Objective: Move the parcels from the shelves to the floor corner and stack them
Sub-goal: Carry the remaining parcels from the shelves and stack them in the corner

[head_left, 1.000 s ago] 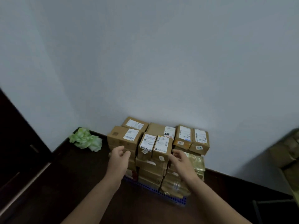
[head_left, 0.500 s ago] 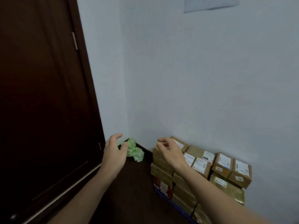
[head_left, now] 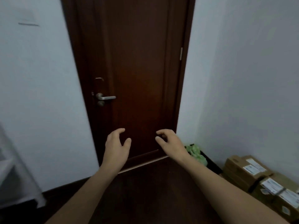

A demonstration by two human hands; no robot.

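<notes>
Left hand (head_left: 115,146) and right hand (head_left: 171,143) empty, fingers loosely curled; stacked parcels (head_left: 252,173) lie down-right of both, nearer the right hand.

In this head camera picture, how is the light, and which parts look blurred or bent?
Head view: dim, even light, with a faint warm sheen on the door. Head view: the door's edges lean together downward, likely from the wide lens. Head view: the white rack at the left edge is smeared, and the labels on the parcels are too soft to read.
</notes>
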